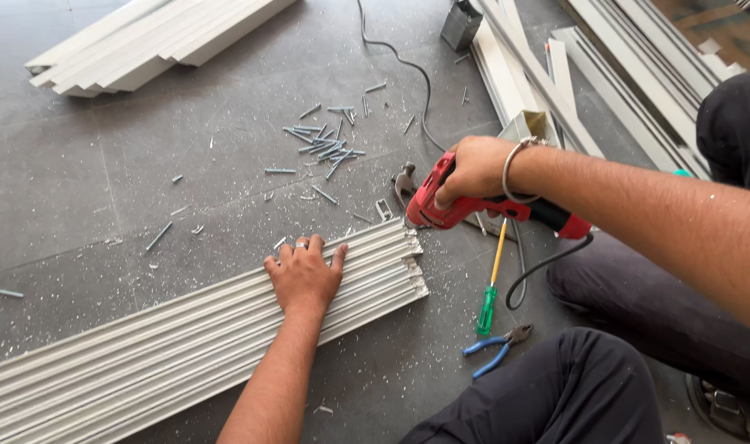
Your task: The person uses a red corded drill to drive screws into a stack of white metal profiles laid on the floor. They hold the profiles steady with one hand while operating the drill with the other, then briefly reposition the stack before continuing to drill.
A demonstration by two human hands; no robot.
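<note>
My left hand (303, 272) lies flat, fingers spread, on a long ribbed white aluminium profile (145, 345) that rests on the grey floor. My right hand (473, 168) grips a red corded power drill (465, 207), held level with its nose pointing left at the profile's right end (412, 247). A metal bangle circles my right wrist. The drill's tip is hidden behind its body.
Several loose screws (325, 144) lie scattered beyond the profile. A hammer head (403, 182), a green-handled screwdriver (491, 284) and blue-handled pliers (498, 345) lie near my knees. White profile stacks (145, 41) and more profiles (556, 74) line the far floor. A black cable (408, 66) snakes away.
</note>
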